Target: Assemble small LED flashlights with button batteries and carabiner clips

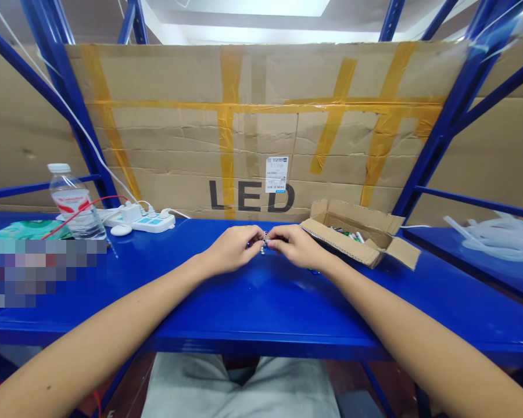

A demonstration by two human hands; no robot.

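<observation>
My left hand (235,248) and my right hand (297,248) meet over the middle of the blue tabletop (248,307). Between their fingertips is a small shiny metal piece (264,250), pinched from both sides. The fingers hide most of it, so its kind cannot be made out. Beside my right forearm stands an open cardboard box (348,239) with several small green, white and metallic pieces (356,236) in it. A little blue and green item (314,271) lies partly hidden under my right wrist.
On the left stand a water bottle (76,203), a white power strip (154,222) and a green packet (32,230), with a white round object (121,230) nearby. A coil of clear tubing (505,235) lies far right. A large cardboard panel (178,145) closes off the back, between blue posts.
</observation>
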